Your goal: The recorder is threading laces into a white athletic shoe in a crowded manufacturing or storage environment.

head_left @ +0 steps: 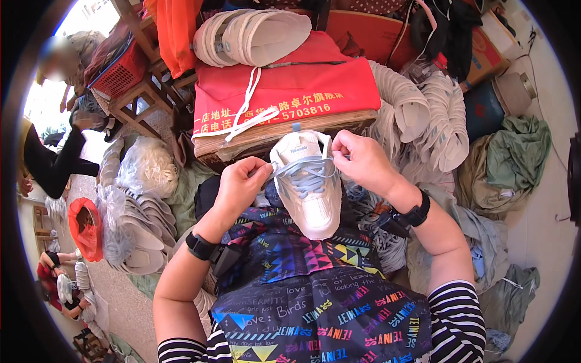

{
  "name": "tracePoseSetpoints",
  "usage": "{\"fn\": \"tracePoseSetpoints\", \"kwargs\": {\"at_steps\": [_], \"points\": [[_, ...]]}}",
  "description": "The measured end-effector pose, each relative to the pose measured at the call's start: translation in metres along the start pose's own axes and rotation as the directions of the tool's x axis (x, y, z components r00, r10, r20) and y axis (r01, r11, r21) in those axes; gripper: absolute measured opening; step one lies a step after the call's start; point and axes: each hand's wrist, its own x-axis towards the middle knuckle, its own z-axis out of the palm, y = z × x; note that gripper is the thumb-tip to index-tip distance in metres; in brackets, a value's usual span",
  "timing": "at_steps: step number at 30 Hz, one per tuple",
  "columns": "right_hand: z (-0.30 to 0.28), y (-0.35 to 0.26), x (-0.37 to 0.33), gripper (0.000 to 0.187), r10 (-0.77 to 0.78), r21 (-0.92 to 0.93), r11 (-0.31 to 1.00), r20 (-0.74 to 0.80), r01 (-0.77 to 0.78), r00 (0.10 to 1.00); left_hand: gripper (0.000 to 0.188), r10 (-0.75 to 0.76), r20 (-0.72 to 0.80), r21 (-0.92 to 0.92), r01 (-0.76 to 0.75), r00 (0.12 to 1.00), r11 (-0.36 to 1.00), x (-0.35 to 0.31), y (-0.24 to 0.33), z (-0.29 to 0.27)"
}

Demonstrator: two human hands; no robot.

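A white sneaker (316, 219) rests on my apron-covered lap, toe toward me, its heel end close to the wooden box. Grey-blue shoelace (308, 183) is threaded through its eyelets and stretches across the tongue to both sides. At the shoe's left edge, my left hand (239, 186) is closed in a pinch on the lace. My right hand (364, 162) pinches the lace at the right side of the collar, fingers curled. The lace tips are too small to make out. Loose white laces (251, 121) lie on the red cloth just beyond the shoe.
Ahead stands a wooden box (212, 158) draped with red cloth (290, 81), bearing a stack of white shoe uppers (272, 37). More uppers (445, 118) are piled at right and left. A bag of pale laces (148, 166) and a red bag (85, 228) sit left. People work farther left.
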Motion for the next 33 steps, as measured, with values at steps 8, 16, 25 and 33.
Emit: {"fn": "tracePoseSetpoints", "kwargs": {"at_steps": [8,16,25,33], "points": [[0.013,-0.004,0.003,0.016,-0.233,-0.308,0.931,-0.084,0.197,0.969,0.018,0.119,-0.092,0.238,-0.094,0.989,0.967,-0.009,0.014,-0.006],[0.003,-0.010,0.005,0.034,-0.076,-0.045,0.996,0.064,0.079,0.995,0.021,0.169,-0.077,0.244,-0.146,0.983,0.959,-0.006,0.020,0.008],[-0.020,-0.006,0.022,0.023,-0.128,0.011,0.991,0.282,0.130,0.951,0.024,0.199,0.020,0.406,-0.190,0.980,0.894,0.004,0.029,-0.002],[-0.029,-0.006,0.036,0.021,-0.054,0.059,0.998,0.414,0.033,0.909,0.026,0.141,0.043,0.293,-0.148,0.989,0.945,0.007,0.027,-0.003]]}}
